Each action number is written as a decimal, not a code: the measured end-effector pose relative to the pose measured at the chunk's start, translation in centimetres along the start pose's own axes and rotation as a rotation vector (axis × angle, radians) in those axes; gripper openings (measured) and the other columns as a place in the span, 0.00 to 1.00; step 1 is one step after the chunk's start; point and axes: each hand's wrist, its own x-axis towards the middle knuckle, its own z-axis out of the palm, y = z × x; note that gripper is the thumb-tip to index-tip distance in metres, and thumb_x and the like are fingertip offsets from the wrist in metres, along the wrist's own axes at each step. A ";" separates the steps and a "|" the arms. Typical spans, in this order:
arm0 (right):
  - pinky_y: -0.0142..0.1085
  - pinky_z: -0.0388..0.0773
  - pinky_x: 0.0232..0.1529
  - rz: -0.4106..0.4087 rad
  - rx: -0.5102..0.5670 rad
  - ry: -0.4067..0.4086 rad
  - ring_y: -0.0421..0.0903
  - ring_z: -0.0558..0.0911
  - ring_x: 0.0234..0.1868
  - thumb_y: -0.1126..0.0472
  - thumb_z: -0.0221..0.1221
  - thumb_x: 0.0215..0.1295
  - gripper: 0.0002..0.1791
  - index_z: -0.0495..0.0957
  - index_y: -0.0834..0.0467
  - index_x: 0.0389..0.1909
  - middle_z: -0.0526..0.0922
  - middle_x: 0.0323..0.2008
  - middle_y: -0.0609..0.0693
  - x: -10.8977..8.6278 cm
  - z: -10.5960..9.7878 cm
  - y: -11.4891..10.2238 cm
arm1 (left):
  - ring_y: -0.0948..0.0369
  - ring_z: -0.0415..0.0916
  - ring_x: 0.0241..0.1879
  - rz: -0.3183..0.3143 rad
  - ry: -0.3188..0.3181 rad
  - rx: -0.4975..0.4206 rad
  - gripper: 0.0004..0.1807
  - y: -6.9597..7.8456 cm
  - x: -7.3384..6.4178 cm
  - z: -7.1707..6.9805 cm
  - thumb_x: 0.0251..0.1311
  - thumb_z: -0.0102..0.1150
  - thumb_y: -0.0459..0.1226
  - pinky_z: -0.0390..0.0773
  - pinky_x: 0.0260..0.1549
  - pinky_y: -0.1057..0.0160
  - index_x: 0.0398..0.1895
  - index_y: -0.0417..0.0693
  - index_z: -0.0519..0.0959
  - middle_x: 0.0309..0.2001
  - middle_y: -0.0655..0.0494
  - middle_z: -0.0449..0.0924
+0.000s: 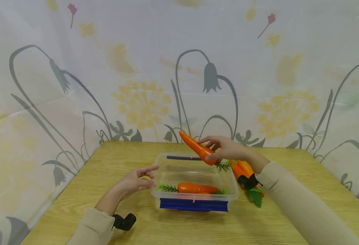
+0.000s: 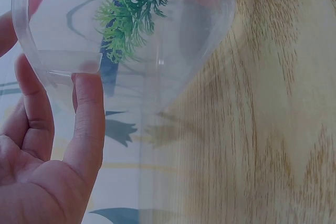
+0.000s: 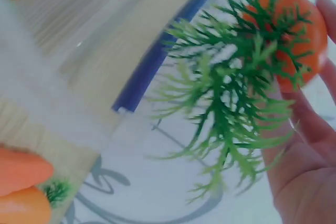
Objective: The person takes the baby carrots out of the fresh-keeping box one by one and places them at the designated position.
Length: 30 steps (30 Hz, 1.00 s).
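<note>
My right hand (image 1: 225, 148) grips a toy carrot (image 1: 197, 147) near its thick end, above the clear plastic box (image 1: 235, 190). The carrot's tip points up and left, and its green fronds (image 3: 226, 82) hang toward the box. Beside the box's left end, my left hand (image 1: 133, 182) has its fingers fairly straight. In the left wrist view, its fingertips (image 2: 88, 90) touch the clear rim and a small tab there. Inside the box, near the front wall, lies another carrot (image 1: 197, 188), with more orange partly hidden below it.
Right of the box, partly behind my right wrist, lie more orange vegetables (image 1: 245, 167) with a green leaf (image 1: 255, 196). Blue clips (image 1: 194, 205) run along the box's front and back. The wooden table (image 1: 121, 153) meets a flower-patterned cloth (image 1: 145, 68) behind.
</note>
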 end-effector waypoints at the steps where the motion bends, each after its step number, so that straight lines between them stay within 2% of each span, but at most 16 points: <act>1: 0.41 0.78 0.36 -0.014 -0.012 0.034 0.53 0.76 0.46 0.57 0.65 0.57 0.33 0.67 0.54 0.64 0.71 0.54 0.61 -0.4 -0.2 0.1 | 0.55 0.68 0.47 0.000 0.000 -0.003 0.36 0.0 0.0 0.0 0.55 0.64 0.32 0.72 0.48 0.57 0.68 0.41 0.61 0.42 0.48 0.65; 6: 0.40 0.77 0.37 -0.056 -0.055 0.168 0.51 0.76 0.44 0.56 0.66 0.56 0.31 0.70 0.55 0.61 0.75 0.50 0.58 -2.4 -1.0 1.1 | 0.55 0.68 0.46 -0.004 0.001 -0.006 0.35 0.0 -0.1 0.1 0.57 0.62 0.30 0.72 0.47 0.58 0.68 0.41 0.61 0.43 0.47 0.65; 15: 0.41 0.79 0.34 -0.010 0.021 0.254 0.57 0.74 0.49 0.59 0.63 0.59 0.29 0.67 0.59 0.62 0.70 0.55 0.64 -6.8 -2.6 2.9 | 0.55 0.68 0.46 -0.003 0.004 0.004 0.34 -0.1 -0.2 -0.1 0.58 0.59 0.29 0.71 0.49 0.55 0.68 0.41 0.60 0.43 0.47 0.65; 23: 0.42 0.79 0.35 0.028 0.028 0.346 0.43 0.77 0.45 0.60 0.61 0.61 0.27 0.67 0.62 0.60 0.70 0.54 0.65 -10.8 -3.6 5.5 | 0.55 0.68 0.47 -0.001 -0.001 0.002 0.34 -0.1 -0.2 0.0 0.58 0.58 0.28 0.71 0.49 0.56 0.68 0.40 0.60 0.44 0.45 0.65; 25: 0.43 0.78 0.35 0.059 0.033 0.351 0.43 0.79 0.42 0.59 0.61 0.62 0.27 0.66 0.62 0.61 0.70 0.55 0.66 -11.9 -3.9 6.1 | 0.55 0.68 0.47 -0.002 -0.001 -0.001 0.33 -0.1 -0.1 0.0 0.58 0.58 0.28 0.71 0.49 0.56 0.68 0.40 0.61 0.43 0.45 0.65; 30: 0.43 0.77 0.37 0.192 -0.085 0.381 0.45 0.80 0.42 0.50 0.60 0.62 0.30 0.66 0.54 0.63 0.72 0.55 0.62 -14.5 -4.7 7.4 | 0.55 0.69 0.47 -0.009 0.003 -0.007 0.34 -0.1 0.0 0.1 0.57 0.60 0.28 0.71 0.49 0.55 0.68 0.40 0.61 0.44 0.45 0.65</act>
